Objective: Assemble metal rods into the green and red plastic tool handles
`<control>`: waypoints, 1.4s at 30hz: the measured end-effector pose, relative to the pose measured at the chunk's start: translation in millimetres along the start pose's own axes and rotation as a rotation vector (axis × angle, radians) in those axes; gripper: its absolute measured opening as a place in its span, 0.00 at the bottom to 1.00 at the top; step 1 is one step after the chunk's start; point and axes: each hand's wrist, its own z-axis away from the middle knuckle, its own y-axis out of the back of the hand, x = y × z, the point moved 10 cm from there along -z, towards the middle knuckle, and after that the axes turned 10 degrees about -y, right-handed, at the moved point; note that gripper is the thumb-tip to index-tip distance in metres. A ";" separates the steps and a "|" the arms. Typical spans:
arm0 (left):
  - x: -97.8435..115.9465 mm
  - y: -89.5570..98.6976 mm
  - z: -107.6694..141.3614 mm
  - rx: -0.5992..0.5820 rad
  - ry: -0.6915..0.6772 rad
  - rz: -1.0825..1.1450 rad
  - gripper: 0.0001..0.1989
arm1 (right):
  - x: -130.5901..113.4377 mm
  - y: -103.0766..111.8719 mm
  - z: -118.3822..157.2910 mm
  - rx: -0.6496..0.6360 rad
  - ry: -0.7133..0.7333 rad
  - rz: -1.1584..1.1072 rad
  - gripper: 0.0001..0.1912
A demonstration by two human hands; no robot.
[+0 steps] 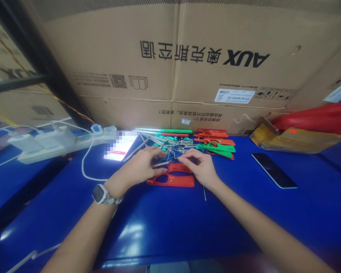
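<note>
My left hand (139, 165), with a watch on its wrist, curls round a thin metal rod (161, 164); its thumb reaches over an orange plastic piece with oval cut-outs (179, 181). My right hand (201, 167) is closed in a pinch at the edge of the pile, its fingertips on something too small to make out. A thin pale strand (205, 193) shows below that hand. Just beyond the fingertips lies a tangle of small metal parts (184, 143). Green plastic pieces (218, 147) and orange ones (213, 133) lie right of the tangle.
Green-handled (176, 131) and red-handled tools (174, 135) lie behind the tangle. Left are a lit phone (116, 151) and a power strip (59, 146) with chargers and cables. At right are a dark phone (274, 170) and an open box (298, 140). A large carton (116, 41) stands behind.
</note>
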 end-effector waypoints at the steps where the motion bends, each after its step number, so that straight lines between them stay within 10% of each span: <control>1: -0.5 -1.8 -0.3 -0.014 -0.002 0.009 0.17 | 1.0 3.0 -0.9 0.002 -0.008 -0.001 0.07; 5: -4.6 -12.9 0.0 -0.102 0.023 0.068 0.05 | 8.6 18.7 -4.1 -0.011 -0.080 0.060 0.09; 26: -19.8 -5.4 2.5 -0.040 0.080 0.114 0.08 | 34.7 41.6 -5.3 0.106 -0.257 0.050 0.13; 42: -13.4 -8.2 0.9 -0.037 0.025 0.145 0.08 | 37.6 24.0 -5.8 0.028 -0.279 0.052 0.14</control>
